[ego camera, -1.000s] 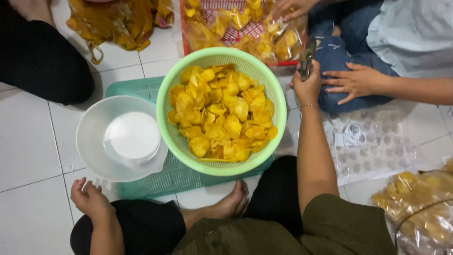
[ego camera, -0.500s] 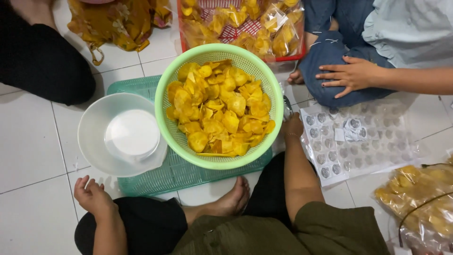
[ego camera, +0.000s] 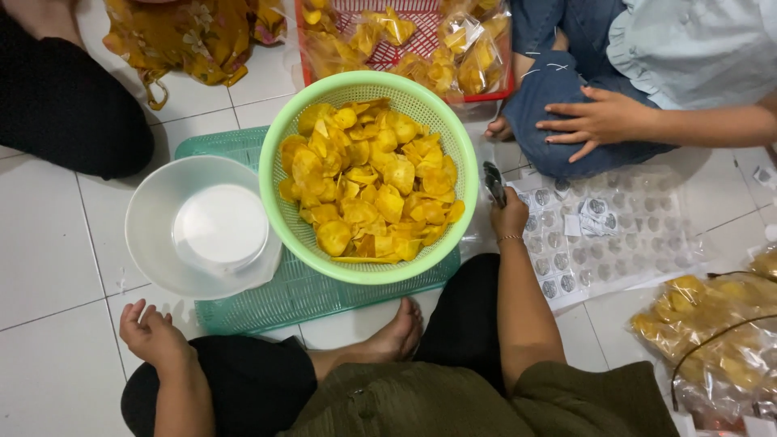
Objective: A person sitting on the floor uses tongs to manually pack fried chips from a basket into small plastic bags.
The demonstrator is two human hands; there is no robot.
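A light green basket [ego camera: 279, 154] full of yellow chips [ego camera: 368, 178] stands on a teal plastic tray [ego camera: 307, 295] on the tiled floor in front of me. My right hand [ego camera: 510, 212] is just right of the basket, closed around a small dark metal tool [ego camera: 493, 181]. My left hand [ego camera: 150, 332] rests on my left knee, palm up, fingers loosely curled, holding nothing. A white bowl [ego camera: 174, 231] with a white lid inside it sits left of the basket.
Another person sits at the upper right, a hand [ego camera: 603, 121] on a denim knee. A red tray [ego camera: 486, 93] of bagged chips lies at the top. Clear plastic bags [ego camera: 623, 235] with round stickers lie right; packed chip bags [ego camera: 712, 332] at lower right.
My right hand with the tool has drawn back from beside the other person's knee to the basket's right side. The other person's hand shifted on the knee.
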